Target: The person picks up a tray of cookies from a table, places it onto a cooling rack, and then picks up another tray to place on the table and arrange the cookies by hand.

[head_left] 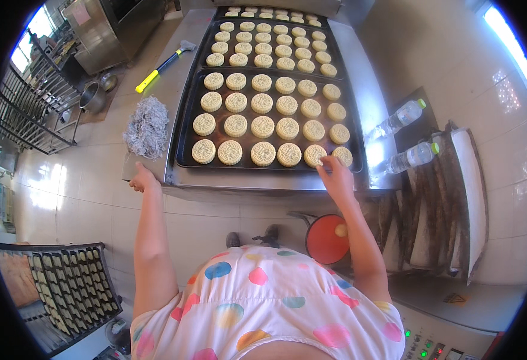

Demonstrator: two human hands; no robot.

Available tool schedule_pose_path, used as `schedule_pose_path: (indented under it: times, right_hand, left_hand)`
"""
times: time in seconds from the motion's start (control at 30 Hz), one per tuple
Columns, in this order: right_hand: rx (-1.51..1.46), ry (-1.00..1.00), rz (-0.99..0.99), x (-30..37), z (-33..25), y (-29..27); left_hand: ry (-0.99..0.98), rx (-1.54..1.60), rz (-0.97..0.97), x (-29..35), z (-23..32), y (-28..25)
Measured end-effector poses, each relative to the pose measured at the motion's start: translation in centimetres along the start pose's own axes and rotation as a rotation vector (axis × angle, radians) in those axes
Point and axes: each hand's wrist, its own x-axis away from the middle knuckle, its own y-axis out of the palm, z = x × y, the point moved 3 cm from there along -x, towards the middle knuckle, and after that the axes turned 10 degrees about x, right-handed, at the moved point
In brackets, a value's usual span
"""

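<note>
Two dozen round, pale stamped pastries fill the nearest dark baking tray (182,135) in four rows of six. The tray lies on a steel surface (359,90), its long side running left to right across the person's view, and two more filled trays line up beyond it, so the row of trays runs straight away from the person.

The right hand (335,174) reaches to the tray's near right corner. Its fingers are loosely spread and their tips rest on the fifth pastry (314,154) of the front row, just beside the corner pastry (342,156); nothing is gripped.

The left hand (142,179) is at the surface's near left corner, fingers curled on the edge of a flat piece under a grey stringy bundle (147,127); how tightly it closes cannot be told. A yellow-handled hammer (161,65) lies farther along the left edge, handle pointing diagonally toward the person's left.
</note>
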Motion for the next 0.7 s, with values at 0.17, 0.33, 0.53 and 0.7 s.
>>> schedule_pose_path:
  times: [0.17, 0.33, 0.53, 0.7]
  right_hand:
    - [0.264, -0.094, -0.109, -3.9, -0.4, 1.2]
    - [0.376, -0.03, -0.34, -5.5, 0.2, 2.7]
    - [0.504, -0.077, -0.498, -6.9, -1.0, 3.5]
    - [0.598, -0.163, -0.54, -7.1, -1.1, 4.1]
  left_hand:
    - [0.066, 0.01, 0.018, 0.9, -0.1, -0.4]
    - [0.08, -0.037, 0.053, 0.0, -0.4, 0.1]
    - [0.076, -0.032, 0.045, 0.3, -0.2, -0.3]
    - [0.093, -0.089, 0.037, 0.8, 0.2, -0.4]
